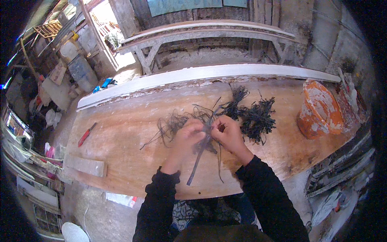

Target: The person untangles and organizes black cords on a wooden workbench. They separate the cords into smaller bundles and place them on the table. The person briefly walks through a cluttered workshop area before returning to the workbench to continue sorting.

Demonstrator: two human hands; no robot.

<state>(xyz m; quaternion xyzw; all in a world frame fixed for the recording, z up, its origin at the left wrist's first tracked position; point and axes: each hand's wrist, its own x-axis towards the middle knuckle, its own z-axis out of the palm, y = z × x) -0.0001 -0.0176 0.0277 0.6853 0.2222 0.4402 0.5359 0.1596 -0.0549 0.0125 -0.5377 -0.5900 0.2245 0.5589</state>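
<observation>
My left hand [189,132], slightly blurred, has its fingers closed on thin black strips [208,128] over the middle of the table. Right beside it, my right hand [228,133] pinches the same strips with thumb and forefinger. A wide flat strip end [195,171] and a thinner one hang below the hands toward me. Loose, curling strips [165,126] spread out behind and left of my left hand. Tied-looking black bundles [258,119] lie just beyond and to the right of my right hand. The exact spot where the fingertips meet the strips is partly hidden.
The wooden tabletop [121,133] carries a red-handled cutting tool [86,135] and a pale flat block [85,166] at left. An orange, plaster-smeared bucket [320,111] stands at right. A long white board [209,73] runs along the far edge; behind it is a bench [201,35].
</observation>
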